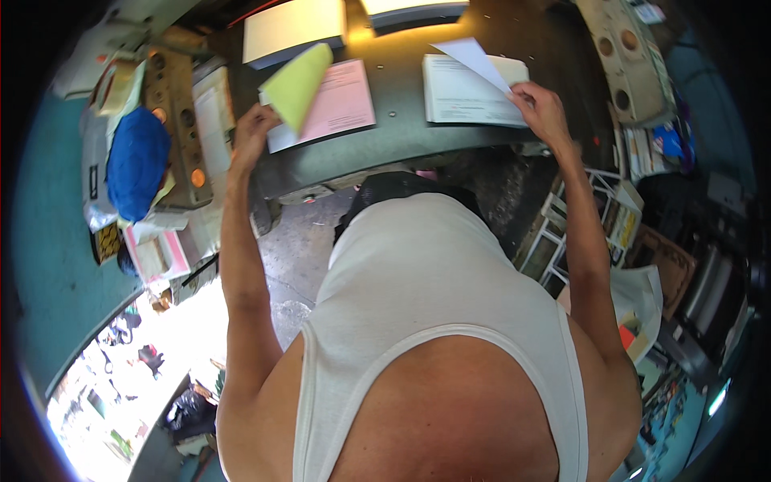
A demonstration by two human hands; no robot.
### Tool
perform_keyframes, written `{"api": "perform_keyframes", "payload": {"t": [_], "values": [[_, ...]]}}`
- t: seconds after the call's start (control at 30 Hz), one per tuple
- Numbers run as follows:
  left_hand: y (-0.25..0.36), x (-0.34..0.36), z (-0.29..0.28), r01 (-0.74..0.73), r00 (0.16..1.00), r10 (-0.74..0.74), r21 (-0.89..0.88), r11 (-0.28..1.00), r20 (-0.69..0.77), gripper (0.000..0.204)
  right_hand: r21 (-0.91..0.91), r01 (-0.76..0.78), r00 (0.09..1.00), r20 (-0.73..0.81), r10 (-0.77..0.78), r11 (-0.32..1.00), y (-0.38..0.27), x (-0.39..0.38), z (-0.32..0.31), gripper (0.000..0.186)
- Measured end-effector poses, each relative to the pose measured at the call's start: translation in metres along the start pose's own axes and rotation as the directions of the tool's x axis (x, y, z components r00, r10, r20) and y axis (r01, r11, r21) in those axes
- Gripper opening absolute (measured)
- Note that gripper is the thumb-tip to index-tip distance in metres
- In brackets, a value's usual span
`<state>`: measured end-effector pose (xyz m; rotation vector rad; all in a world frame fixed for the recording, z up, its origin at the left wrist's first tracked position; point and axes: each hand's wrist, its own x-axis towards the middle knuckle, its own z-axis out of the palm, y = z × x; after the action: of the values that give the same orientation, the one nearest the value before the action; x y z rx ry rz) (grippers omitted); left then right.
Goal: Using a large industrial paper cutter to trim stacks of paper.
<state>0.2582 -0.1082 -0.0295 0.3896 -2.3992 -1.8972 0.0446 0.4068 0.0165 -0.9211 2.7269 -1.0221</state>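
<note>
On the dark worktable [401, 145], a stack of pink printed forms [345, 100] lies at the left, with a yellow-green sheet [299, 84] curled up across it. My left hand [254, 135] is closed at the near left corner of these sheets, pinching paper there; which sheet its fingertips grip is partly hidden. To the right rests a stack of white printed forms [462, 96]. One white sheet [482, 66] stands lifted and folded over it, its corner pinched between the thumb and fingers of my right hand [540, 111].
Two more paper stacks, one cream [293, 28] and one pale [414, 10], sit at the table's far side. A beige block with round holes [181, 128] and a blue bundle [138, 165] flank the left. Another holed block [628, 60] stands at the right, near a white rack [554, 229].
</note>
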Motion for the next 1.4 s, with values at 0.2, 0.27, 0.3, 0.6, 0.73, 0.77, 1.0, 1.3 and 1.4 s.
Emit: {"api": "perform_keyframes", "payload": {"t": [0.2,0.27,0.3,0.6,0.73,0.77,1.0,1.3,1.4], "values": [[0.018,0.0,0.013,0.033,0.999,-0.033,-0.023,0.999,0.031,0.014,-0.181,0.174,0.985,0.052,-0.167,0.968,-0.008,-0.018,0.01,0.019],[0.018,0.0,0.011,0.058,0.998,-0.061,0.175,0.983,0.011,0.021,-0.232,0.192,0.981,0.077,-0.179,0.953,-0.014,-0.018,0.011,0.024],[0.018,-0.001,0.011,0.052,0.999,-0.05,0.235,0.971,-0.014,0.022,-0.279,0.16,0.986,0.095,-0.139,0.947,-0.021,-0.016,0.012,0.028],[0.031,-0.043,0.033,-0.152,0.824,0.388,0.498,0.853,-0.413,0.022,0.071,0.286,0.941,0.168,-0.295,0.955,-0.155,0.078,0.107,0.062],[0.05,-0.078,0.094,0.023,0.63,-0.119,-0.135,0.991,-0.767,0.03,-0.042,0.194,0.88,0.45,-0.155,0.98,-0.128,0.159,0.188,0.081],[0.047,-0.094,0.104,0.043,0.643,-0.151,-0.162,0.986,-0.751,0.031,-0.098,0.119,0.799,0.6,-0.037,0.988,-0.133,0.173,0.2,0.084],[-0.003,-0.175,0.142,0.236,0.72,-0.411,-0.361,0.902,-0.559,0.035,-0.178,0.066,0.635,0.767,0.096,0.982,-0.177,0.183,0.198,0.083],[-0.016,-0.175,0.184,0.188,0.702,-0.708,-0.94,0.286,-0.075,0.088,0.031,-0.354,0.77,0.577,0.272,0.935,-0.176,0.047,0.216,0.074],[-0.024,-0.155,0.187,0.049,0.708,-0.699,-0.98,0.193,-0.102,0.101,0.172,-0.435,0.753,0.607,0.252,0.884,-0.194,0.022,0.22,0.077]]}}
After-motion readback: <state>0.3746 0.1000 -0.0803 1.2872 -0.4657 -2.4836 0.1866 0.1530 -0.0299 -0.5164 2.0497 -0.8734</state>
